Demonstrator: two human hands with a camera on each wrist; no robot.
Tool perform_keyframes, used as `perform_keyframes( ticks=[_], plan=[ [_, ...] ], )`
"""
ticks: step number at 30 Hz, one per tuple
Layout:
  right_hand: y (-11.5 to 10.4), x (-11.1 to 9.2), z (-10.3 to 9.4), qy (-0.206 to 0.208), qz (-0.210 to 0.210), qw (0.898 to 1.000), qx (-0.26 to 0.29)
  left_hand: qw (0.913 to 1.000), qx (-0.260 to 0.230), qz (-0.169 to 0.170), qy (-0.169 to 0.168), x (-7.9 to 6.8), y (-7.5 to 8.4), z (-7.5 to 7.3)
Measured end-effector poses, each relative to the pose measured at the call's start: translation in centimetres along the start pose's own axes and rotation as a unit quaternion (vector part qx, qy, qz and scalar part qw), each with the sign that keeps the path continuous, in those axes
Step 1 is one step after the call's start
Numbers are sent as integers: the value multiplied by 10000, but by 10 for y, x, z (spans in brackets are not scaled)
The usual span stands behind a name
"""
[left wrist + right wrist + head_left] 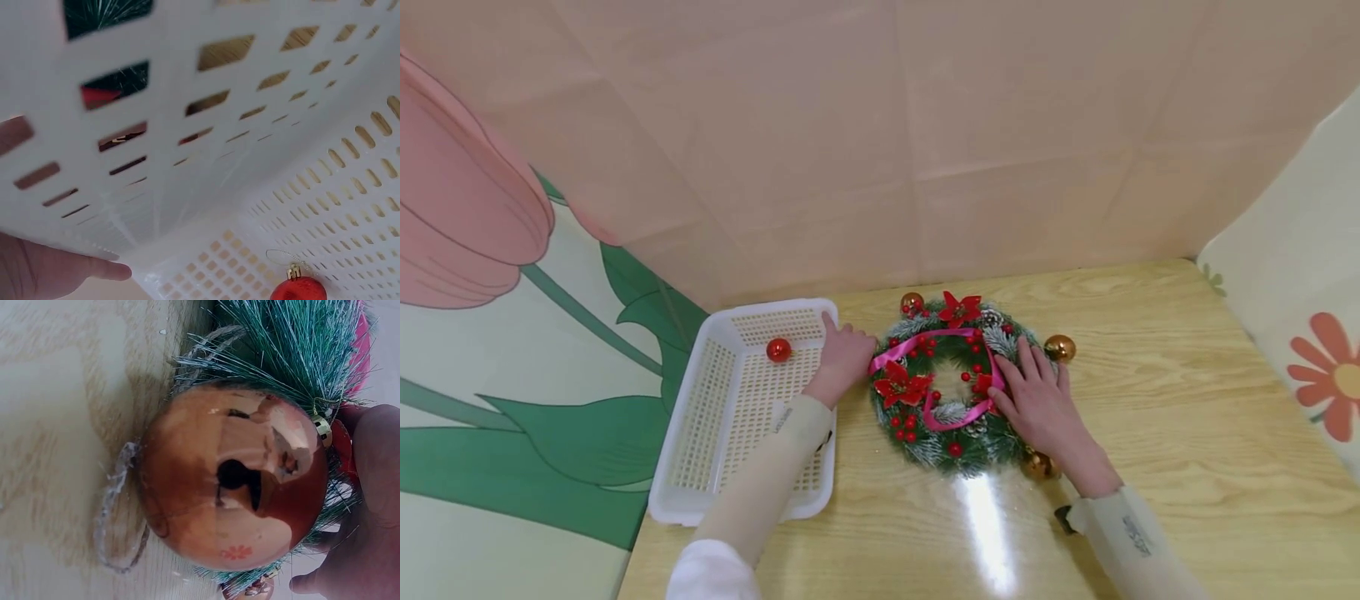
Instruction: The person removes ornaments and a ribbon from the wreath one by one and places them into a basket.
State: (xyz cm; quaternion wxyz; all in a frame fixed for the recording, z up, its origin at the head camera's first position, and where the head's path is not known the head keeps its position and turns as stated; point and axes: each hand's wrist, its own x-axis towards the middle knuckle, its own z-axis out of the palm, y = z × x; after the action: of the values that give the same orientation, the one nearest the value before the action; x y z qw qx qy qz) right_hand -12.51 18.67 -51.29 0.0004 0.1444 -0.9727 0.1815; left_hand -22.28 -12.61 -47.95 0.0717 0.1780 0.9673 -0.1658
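Observation:
A green wreath with red flowers, red berries, pine cones and a pink ribbon lies on the table. Copper-coloured balls sit around its edge; one ball fills much of the right wrist view. My right hand rests on the wreath's right side, fingers spread and fairly straight. At the wreath's left edge is my left hand, beside the ribbon and the basket's right rim. Its thumb points away from the other fingers, whose tips are hidden, so any hold there is unclear.
A white perforated plastic basket stands left of the wreath. One red ball ornament lies inside it, towards the back. The wooden table meets a pinkish backdrop behind, with printed flower panels on both sides.

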Motion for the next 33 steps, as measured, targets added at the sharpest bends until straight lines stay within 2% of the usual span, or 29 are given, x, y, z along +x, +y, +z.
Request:
perform_keyframes(
  ticks=[9, 14, 18, 22, 28, 33],
  plan=[
    [-2, 0, 0, 38, -26, 10000, 36, 9993, -180, 180, 270, -9, -5, -5],
    [-3, 0, -2, -5, -1, 10000, 42, 9969, -395, 341, 580, -17, -7, -16],
    [-5, 0, -4, -26, 13, 10000, 36, 9949, -385, 429, 829, -25, -9, -28],
    [-4, 1, -3, -29, 6, 10000, 42, 9918, -426, 495, 1096, -31, -11, -35],
    [-3, 0, -3, -51, 29, 10000, 29, 9842, -824, 597, 1446, -39, -11, -43],
    [-5, 0, -4, -43, 29, 10000, 40, 9792, -961, 576, 1693, -51, -16, -55]
  ],
)
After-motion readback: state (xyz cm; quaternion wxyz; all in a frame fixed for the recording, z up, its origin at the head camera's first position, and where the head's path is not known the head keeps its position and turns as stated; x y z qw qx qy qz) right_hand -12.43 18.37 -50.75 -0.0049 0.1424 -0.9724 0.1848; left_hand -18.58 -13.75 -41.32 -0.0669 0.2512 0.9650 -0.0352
